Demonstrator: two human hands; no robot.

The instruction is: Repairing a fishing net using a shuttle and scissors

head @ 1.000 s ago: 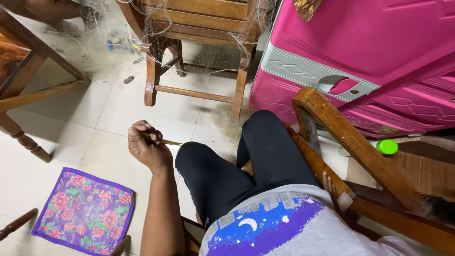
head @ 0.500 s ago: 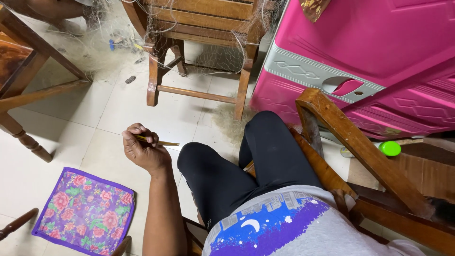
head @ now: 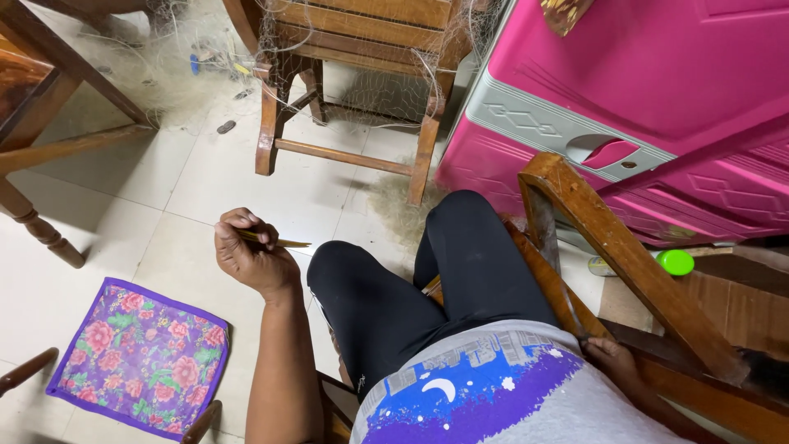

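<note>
My left hand (head: pixel 249 253) is raised over the tiled floor to the left of my knees, fingers closed on a thin yellowish wooden stick (head: pixel 283 242) that points to the right. My right hand (head: pixel 610 358) rests low at my right side against the wooden armrest (head: pixel 625 255) of the chair I sit in; only its knuckles show, with nothing visibly in it. My legs in black trousers (head: pixel 427 288) fill the middle of the view. Pale fishing net (head: pixel 164 62) lies heaped on the floor ahead and hangs over a wooden chair (head: pixel 353 49).
A purple flowered cloth (head: pixel 140 358) lies flat on the tiles at lower left. Dark wooden furniture legs (head: pixel 49 148) stand at the left. A pink plastic cabinet (head: pixel 641 107) fills the upper right, with a green round lid (head: pixel 676 261) at its foot.
My left hand with the stick has stayed in nearly the same spot, turning slightly. The view has shifted a little.
</note>
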